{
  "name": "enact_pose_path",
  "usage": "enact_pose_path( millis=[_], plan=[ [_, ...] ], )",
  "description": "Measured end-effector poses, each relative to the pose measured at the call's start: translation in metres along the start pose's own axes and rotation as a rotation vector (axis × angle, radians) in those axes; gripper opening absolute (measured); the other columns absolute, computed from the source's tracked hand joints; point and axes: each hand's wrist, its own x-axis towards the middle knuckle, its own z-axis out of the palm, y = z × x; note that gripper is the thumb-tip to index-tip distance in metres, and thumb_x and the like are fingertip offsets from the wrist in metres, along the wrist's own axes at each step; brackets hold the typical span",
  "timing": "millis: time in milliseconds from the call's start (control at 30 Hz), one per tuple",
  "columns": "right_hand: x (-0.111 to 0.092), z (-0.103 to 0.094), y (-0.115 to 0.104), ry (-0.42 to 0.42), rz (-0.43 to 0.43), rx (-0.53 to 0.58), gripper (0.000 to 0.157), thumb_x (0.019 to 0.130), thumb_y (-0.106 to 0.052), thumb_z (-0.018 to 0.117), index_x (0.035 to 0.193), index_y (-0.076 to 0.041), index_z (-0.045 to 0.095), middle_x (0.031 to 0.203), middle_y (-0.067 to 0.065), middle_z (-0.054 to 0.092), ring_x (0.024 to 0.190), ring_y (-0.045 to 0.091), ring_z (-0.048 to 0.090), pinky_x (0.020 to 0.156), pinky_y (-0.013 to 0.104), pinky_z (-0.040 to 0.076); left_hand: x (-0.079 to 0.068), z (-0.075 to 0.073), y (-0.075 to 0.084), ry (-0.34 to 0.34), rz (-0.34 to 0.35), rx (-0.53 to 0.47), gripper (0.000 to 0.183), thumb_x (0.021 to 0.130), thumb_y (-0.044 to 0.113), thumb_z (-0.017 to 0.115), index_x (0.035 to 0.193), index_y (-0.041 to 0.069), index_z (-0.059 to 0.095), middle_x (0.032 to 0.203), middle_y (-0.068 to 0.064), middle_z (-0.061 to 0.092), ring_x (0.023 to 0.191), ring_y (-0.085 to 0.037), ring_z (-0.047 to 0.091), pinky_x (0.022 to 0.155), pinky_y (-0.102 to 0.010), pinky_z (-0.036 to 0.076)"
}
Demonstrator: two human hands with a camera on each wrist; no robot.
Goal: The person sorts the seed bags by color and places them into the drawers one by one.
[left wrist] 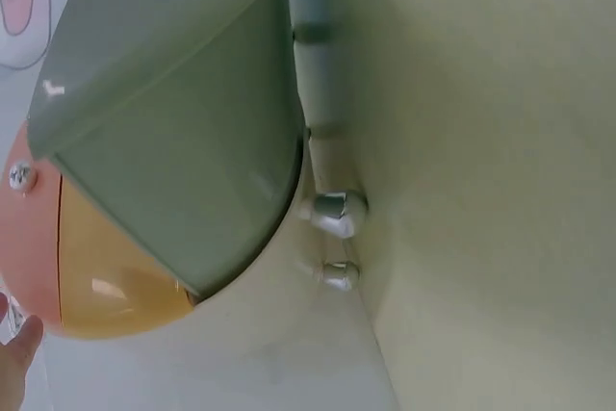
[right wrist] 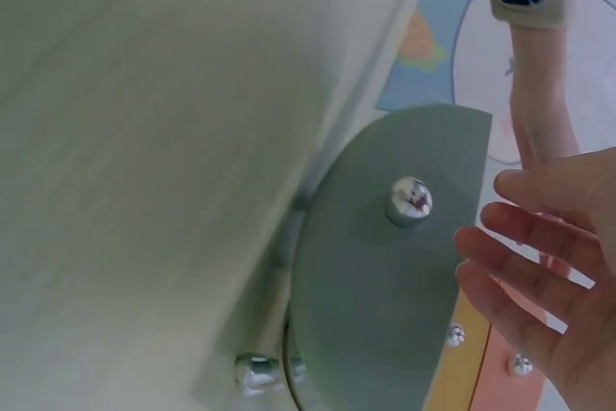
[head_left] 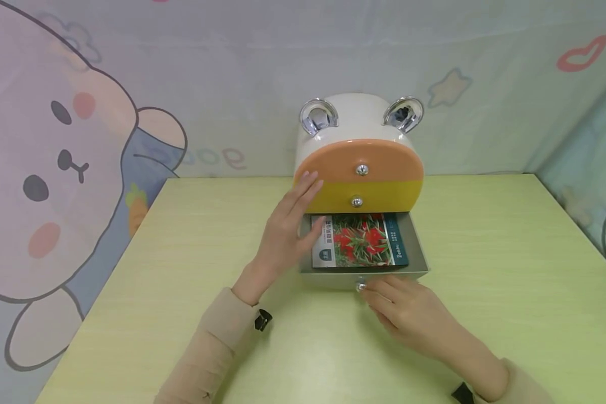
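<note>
A small bear-shaped drawer cabinet [head_left: 361, 115] with silver ears has its bottom green drawer [head_left: 418, 244] pulled out. Inside lies a flat seed packet [head_left: 363, 241] picturing red flowers. My left hand [head_left: 285, 230] reaches along the cabinet's left side, fingers extended near the orange drawer front [head_left: 333, 160]; contact there is unclear. My right hand [head_left: 409, 314] is at the green drawer's front, fingertips beside its silver knob [head_left: 361, 287]. In the right wrist view the fingers [right wrist: 510, 262] are loosely bent and stand apart from the knob [right wrist: 412, 199].
A yellow drawer front [head_left: 328, 196] sits between the orange and green ones. Silver feet [left wrist: 339, 214] hold the cabinet off the pale table [head_left: 495, 252]. Behind hangs a cloth [head_left: 232, 73] printed with a bear, and a dark cable [head_left: 605, 230] curves at the right edge.
</note>
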Motion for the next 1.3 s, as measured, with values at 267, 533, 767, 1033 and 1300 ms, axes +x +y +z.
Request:
enact_pose_path(
  millis=[267, 533, 767, 1033, 1300],
  plan=[
    [-0.002, 0.017, 0.000, -0.084, -0.016, -0.058, 0.025, 0.077, -0.008, 0.062, 0.101, -0.010, 0.069, 0.100, 0.002, 0.067, 0.087, 0.018, 0.064, 0.068, 0.029, 0.056, 0.014, -0.001, -0.020, -0.009, -0.103, -0.005, 0.066, 0.085, 0.013, 0.069, 0.144, 0.003, 0.040, 0.151, -0.014, 0.039, 0.144, -0.026, 0.033, 0.119, -0.034, 0.029],
    [-0.001, 0.023, 0.003, -0.136, -0.007, -0.133, 0.030, 0.071, -0.007, 0.071, 0.101, -0.012, 0.070, 0.100, 0.000, 0.063, 0.079, 0.017, 0.062, 0.059, 0.026, 0.052, 0.025, 0.004, -0.036, -0.060, -0.201, -0.141, 0.071, 0.086, 0.012, 0.069, 0.147, 0.004, 0.033, 0.155, -0.013, 0.032, 0.147, -0.024, 0.026, 0.122, -0.033, 0.021],
    [0.000, 0.026, 0.004, -0.160, -0.048, -0.163, 0.031, 0.070, 0.000, 0.063, 0.099, -0.010, 0.067, 0.100, 0.000, 0.057, 0.077, 0.015, 0.056, 0.054, 0.024, 0.046, 0.028, 0.008, -0.043, -0.087, -0.272, -0.216, 0.072, 0.086, 0.012, 0.069, 0.148, 0.007, 0.033, 0.158, -0.010, 0.029, 0.149, -0.022, 0.023, 0.123, -0.035, 0.020],
    [0.002, 0.027, 0.004, -0.168, -0.062, -0.151, 0.032, 0.068, 0.007, 0.058, 0.096, -0.008, 0.065, 0.099, 0.001, 0.055, 0.075, 0.015, 0.053, 0.054, 0.023, 0.046, 0.028, 0.014, -0.047, -0.066, -0.316, -0.252, 0.068, 0.090, 0.013, 0.066, 0.149, 0.009, 0.033, 0.158, -0.008, 0.030, 0.148, -0.020, 0.026, 0.122, -0.032, 0.022],
    [0.001, 0.026, 0.005, -0.173, -0.065, -0.130, 0.034, 0.070, 0.008, 0.054, 0.098, -0.006, 0.066, 0.101, 0.002, 0.056, 0.077, 0.015, 0.054, 0.057, 0.023, 0.049, 0.026, 0.018, -0.049, -0.044, -0.359, -0.257, 0.062, 0.092, 0.014, 0.064, 0.148, 0.013, 0.036, 0.157, -0.004, 0.033, 0.147, -0.017, 0.029, 0.121, -0.030, 0.025]
  ],
)
